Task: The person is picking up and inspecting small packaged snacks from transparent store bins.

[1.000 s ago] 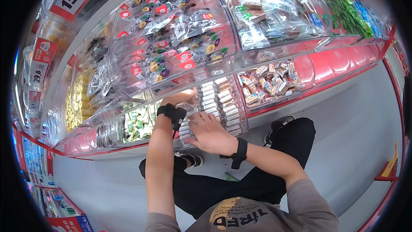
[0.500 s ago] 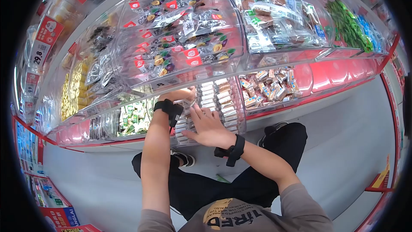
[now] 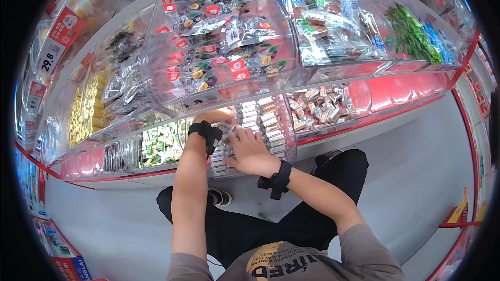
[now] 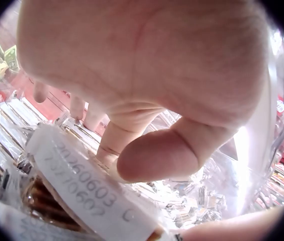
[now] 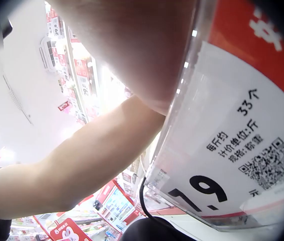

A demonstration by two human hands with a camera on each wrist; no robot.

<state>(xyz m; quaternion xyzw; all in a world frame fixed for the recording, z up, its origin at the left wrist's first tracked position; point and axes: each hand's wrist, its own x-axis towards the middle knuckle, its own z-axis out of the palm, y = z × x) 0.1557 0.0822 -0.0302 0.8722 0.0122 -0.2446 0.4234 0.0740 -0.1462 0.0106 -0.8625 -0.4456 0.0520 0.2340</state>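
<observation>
My left hand (image 3: 224, 116) reaches under the upper shelf lip into the lower bin of wrapped snack bars (image 3: 273, 127), which lie in stacked rows. In the left wrist view its thumb (image 4: 157, 155) is bent beside the index finger, right at a clear-wrapped brown bar with a date-printed white band (image 4: 91, 186). The other fingers reach down behind the rows; I cannot tell whether they grip a bar. My right hand (image 3: 252, 153) lies over the front of the same rows, fingers extended and thumb apart. In the right wrist view, a price card (image 5: 222, 150) hides much of its work.
An upper clear bin of prune packets (image 3: 229, 36) overhangs both hands. Green-wrapped sweets (image 3: 161, 143) lie left of the bars, and a bin of loose wrapped pieces (image 3: 325, 104) sits on the right. My knees (image 3: 349, 169) are bent close to the red-edged shelf.
The head view has shifted slightly. My right hand has moved a little up and left over the bars, nearer the left hand, which stays at about the same place in the bin.
</observation>
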